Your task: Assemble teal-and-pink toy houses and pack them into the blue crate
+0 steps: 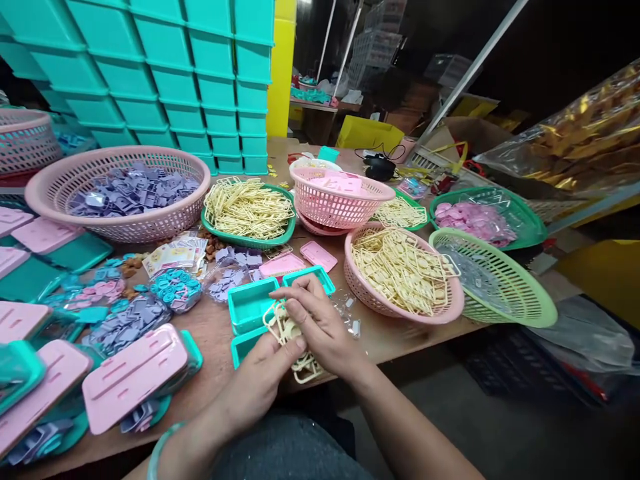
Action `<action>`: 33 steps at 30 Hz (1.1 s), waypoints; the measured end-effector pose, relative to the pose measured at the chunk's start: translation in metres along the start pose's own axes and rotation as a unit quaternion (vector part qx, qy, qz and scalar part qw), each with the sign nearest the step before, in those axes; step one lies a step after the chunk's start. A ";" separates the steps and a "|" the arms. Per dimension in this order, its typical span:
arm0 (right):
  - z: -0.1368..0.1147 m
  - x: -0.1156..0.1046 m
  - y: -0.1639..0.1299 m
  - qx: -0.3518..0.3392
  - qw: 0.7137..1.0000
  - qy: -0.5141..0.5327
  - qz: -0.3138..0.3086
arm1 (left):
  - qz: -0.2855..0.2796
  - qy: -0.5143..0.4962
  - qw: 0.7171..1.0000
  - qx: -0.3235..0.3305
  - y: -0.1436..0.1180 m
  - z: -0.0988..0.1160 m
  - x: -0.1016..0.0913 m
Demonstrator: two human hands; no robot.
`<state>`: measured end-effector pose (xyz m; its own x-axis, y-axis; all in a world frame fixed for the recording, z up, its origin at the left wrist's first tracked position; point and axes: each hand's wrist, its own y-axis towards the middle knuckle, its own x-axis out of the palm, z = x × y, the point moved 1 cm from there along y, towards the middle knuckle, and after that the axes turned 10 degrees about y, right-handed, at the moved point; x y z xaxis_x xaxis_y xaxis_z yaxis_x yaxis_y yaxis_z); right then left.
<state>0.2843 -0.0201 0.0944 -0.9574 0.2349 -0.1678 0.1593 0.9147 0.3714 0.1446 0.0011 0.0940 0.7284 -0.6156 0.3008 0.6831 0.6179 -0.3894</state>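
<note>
Between my hands is a cream plastic parts frame (307, 369), a thin moulded lattice partly hidden by my fingers. My left hand (260, 373) grips its near left side, thumb on top. From the right, my right hand (320, 323) closes over it, fingers bent across the upper part. Just beyond lie open turquoise boxes: one box (250, 308) upright behind the left hand, another box (243, 348) nearer, and a third box (320, 277) behind the right fingers. A pink basket (400, 310) with more cream frames (400, 267) stands to the right.
Stacked turquoise boxes (165, 73) rise at the back left. A large pink basket (195, 207) holds purple parts; a green basket (250, 239) holds cream frames. Filled boxes with pink lids (135, 377) crowd the left. A light green basket (530, 300) overhangs the table's right edge.
</note>
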 end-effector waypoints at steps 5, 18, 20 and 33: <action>-0.007 0.023 0.002 -0.039 0.997 -0.064 0.027 | 0.029 -0.097 0.994 -0.037 -0.015 -0.001 -0.017; 0.003 0.050 0.012 -0.197 0.944 -0.159 -0.213 | 0.161 -0.105 0.981 -0.031 -0.038 0.017 -0.064; -0.002 0.052 0.017 -0.225 0.939 -0.147 -0.217 | 0.143 -0.127 0.981 -0.023 -0.039 0.020 -0.062; 0.043 0.132 0.171 -0.042 0.902 -0.243 -0.355 | 0.278 -0.276 0.920 -0.004 -0.055 0.041 -0.109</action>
<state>0.1955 0.1812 0.0965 -0.5889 -0.2663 -0.7631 -0.4909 0.8679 0.0760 0.0303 0.0544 0.1187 0.8830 0.1389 0.4483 0.1972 0.7570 -0.6230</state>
